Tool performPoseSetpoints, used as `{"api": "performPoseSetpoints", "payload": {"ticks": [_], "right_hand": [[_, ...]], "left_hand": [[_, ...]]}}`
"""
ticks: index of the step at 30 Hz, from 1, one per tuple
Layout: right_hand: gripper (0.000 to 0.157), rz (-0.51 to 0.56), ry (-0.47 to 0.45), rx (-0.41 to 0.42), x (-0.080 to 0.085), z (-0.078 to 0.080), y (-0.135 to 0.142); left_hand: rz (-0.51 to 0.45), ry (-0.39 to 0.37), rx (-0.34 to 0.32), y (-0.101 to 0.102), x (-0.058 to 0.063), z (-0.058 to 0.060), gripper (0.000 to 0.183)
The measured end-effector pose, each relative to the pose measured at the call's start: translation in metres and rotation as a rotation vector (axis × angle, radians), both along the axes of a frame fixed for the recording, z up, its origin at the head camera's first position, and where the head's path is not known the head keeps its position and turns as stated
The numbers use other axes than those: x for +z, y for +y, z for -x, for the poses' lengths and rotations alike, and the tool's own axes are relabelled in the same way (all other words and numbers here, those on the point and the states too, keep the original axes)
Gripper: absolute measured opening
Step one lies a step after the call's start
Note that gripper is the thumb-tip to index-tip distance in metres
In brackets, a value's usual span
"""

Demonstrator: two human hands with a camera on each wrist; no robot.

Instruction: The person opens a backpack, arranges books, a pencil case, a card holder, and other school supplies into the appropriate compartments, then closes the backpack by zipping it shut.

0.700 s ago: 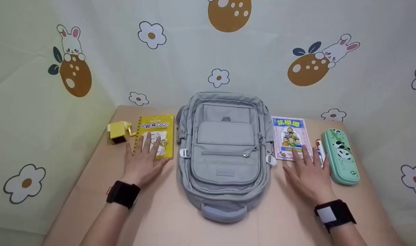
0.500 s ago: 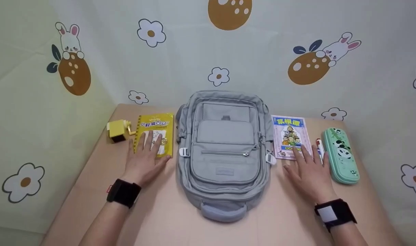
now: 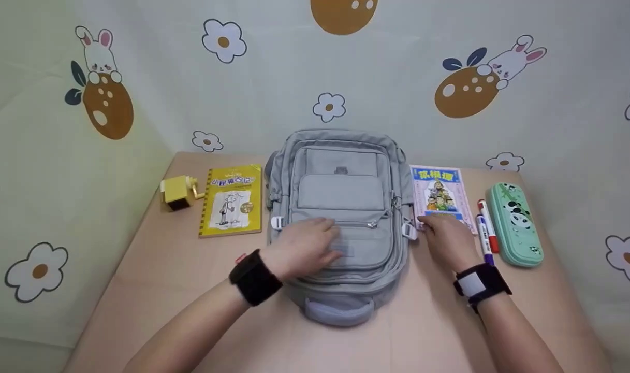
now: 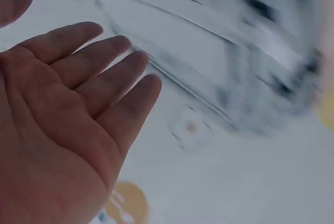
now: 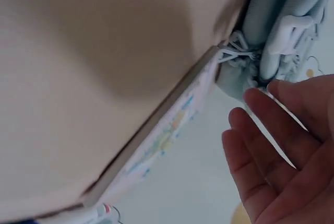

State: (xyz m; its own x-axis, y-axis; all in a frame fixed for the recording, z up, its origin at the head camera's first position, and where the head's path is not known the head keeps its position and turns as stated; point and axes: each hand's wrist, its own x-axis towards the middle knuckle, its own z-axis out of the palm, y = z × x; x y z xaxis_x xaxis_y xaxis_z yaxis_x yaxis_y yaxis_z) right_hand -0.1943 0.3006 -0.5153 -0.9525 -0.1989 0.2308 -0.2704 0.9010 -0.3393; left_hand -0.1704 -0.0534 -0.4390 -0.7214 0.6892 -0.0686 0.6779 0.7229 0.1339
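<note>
A grey backpack (image 3: 340, 191) lies front side up in the middle of the table. Over its lower front pocket, in the head view, is my left hand (image 3: 303, 249); the left wrist view shows its fingers (image 4: 117, 78) nearly straight, with nothing in the palm. My right hand (image 3: 445, 239) is beside the bag's right side, by the white buckle (image 3: 409, 231), and overlaps the lower part of a pink comic-style book (image 3: 438, 176). Seen from the right wrist, its fingers (image 5: 271, 153) are slightly bent and hold nothing.
Left of the bag lie a yellow spiral-edged book (image 3: 232, 202) and a yellow crank pencil sharpener (image 3: 177, 191). Right of the pink book are a red marker (image 3: 493, 243), a blue marker (image 3: 483, 233) and a green panda pencil case (image 3: 515, 225). A patterned cloth (image 3: 387, 72) hangs behind.
My left hand has moved right from the yellow book to over the backpack. My right hand has moved left and slightly up towards the bag's side, uncovering the markers. The head view has tilted slightly.
</note>
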Motion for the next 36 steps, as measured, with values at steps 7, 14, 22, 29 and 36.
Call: {"api": "performPoseSetpoints", "payload": {"ticks": [7, 14, 22, 29, 36], "right_hand": [[0.019, 0.119, -0.074, 0.013, -0.010, 0.027, -0.006], [0.020, 0.243, -0.166, 0.018, -0.014, 0.036, -0.008], [0.022, 0.280, -0.217, 0.042, -0.011, 0.043, -0.004], [0.023, 0.273, -0.188, 0.033, -0.011, 0.044, -0.006], [0.018, 0.275, -0.202, 0.029, -0.012, 0.045, -0.008]], "left_hand": [[0.039, -0.085, -0.094, 0.088, -0.004, 0.009, 0.036], [0.047, 0.042, 0.009, 0.150, -0.022, 0.017, 0.047], [0.140, 0.259, 0.212, 0.191, -0.052, 0.018, 0.074], [0.155, 0.351, 0.238, 0.200, -0.058, 0.032, 0.055], [0.081, 0.250, 0.190, 0.185, -0.048, 0.045, 0.037]]}}
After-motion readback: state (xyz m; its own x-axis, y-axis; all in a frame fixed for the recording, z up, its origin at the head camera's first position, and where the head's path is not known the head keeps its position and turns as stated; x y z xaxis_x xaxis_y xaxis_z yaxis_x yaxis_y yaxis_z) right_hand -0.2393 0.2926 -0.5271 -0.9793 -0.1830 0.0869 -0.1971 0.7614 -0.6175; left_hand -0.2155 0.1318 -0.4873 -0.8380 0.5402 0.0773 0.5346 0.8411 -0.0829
